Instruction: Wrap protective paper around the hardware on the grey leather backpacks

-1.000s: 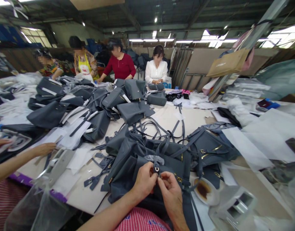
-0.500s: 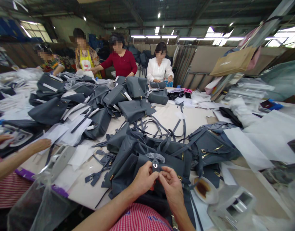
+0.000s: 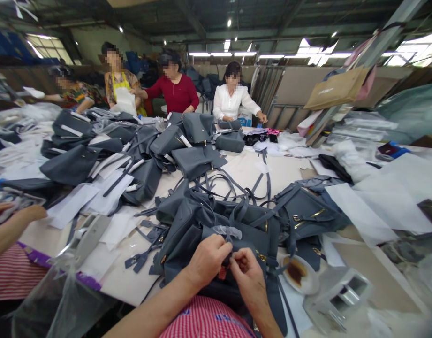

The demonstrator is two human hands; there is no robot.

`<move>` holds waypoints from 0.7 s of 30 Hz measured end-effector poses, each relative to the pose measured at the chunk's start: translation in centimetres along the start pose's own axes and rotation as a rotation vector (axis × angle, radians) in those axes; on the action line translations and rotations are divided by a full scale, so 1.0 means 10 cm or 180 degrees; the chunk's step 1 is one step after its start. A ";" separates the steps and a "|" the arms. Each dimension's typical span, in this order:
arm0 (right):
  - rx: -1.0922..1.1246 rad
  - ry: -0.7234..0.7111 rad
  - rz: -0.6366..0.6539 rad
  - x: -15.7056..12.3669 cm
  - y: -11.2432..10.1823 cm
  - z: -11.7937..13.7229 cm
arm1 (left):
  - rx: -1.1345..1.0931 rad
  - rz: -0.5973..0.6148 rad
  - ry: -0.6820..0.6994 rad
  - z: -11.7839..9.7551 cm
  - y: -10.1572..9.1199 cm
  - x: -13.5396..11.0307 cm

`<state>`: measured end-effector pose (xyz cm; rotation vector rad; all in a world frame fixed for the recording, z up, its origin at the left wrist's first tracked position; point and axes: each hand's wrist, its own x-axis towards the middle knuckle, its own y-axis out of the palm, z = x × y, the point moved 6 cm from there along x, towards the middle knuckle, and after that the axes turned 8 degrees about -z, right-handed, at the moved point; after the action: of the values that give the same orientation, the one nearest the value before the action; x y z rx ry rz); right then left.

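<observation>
**Both hands pinching a strap piece at the front bag**

Left hand: thumb and index finger closed on a small dark strap piece. Right hand: thumb and fingertips closed on the same piece, just beside the left. Fingers cover most of it, so its exact shape can't be read.

Location: strap piece sits over the front of a dark blue-grey bag at the near edge of the worktop. Clear plastic wrap just beyond the fingertips. Small orange-red item between the hands, partly hidden; can't tell what it is. Gold hardware right of the right hand.

Right side: second bag with a gold zip, lying against the front one. Nearer: white dish with brown stuff in it, grey metal device just beside.

Left side: loose strap tabs near the front bag, then white paper and another grey device. A neighbour's hand further left, well apart from ours.

Beyond: big heap of bags. Four co-workers behind it, one in a red top, one in white reaching out an arm.
</observation>
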<state>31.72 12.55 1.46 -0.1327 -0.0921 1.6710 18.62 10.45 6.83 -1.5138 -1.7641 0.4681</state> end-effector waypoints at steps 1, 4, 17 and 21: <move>0.0042 0.0039 0.0027 -0.01 0.01 0.01 | 0.0303 0.0127 0.0291 -0.05 0.03 -0.01; -0.0270 -0.0196 0.0226 -0.09 0.09 0.09 | 0.0714 0.0139 0.0531 -0.08 0.07 0.04; 0.1359 0.1019 0.0207 -0.28 -0.07 -0.07 | -0.2208 0.0632 -0.2528 0.22 0.34 -0.05; 0.1074 0.1064 0.0629 -0.42 0.07 -0.22 | -0.2949 0.0219 -0.2927 0.29 0.49 0.03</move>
<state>31.75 8.27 -0.67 -0.1674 0.4660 1.8129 19.79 12.47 1.60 -2.1808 -2.9106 0.4290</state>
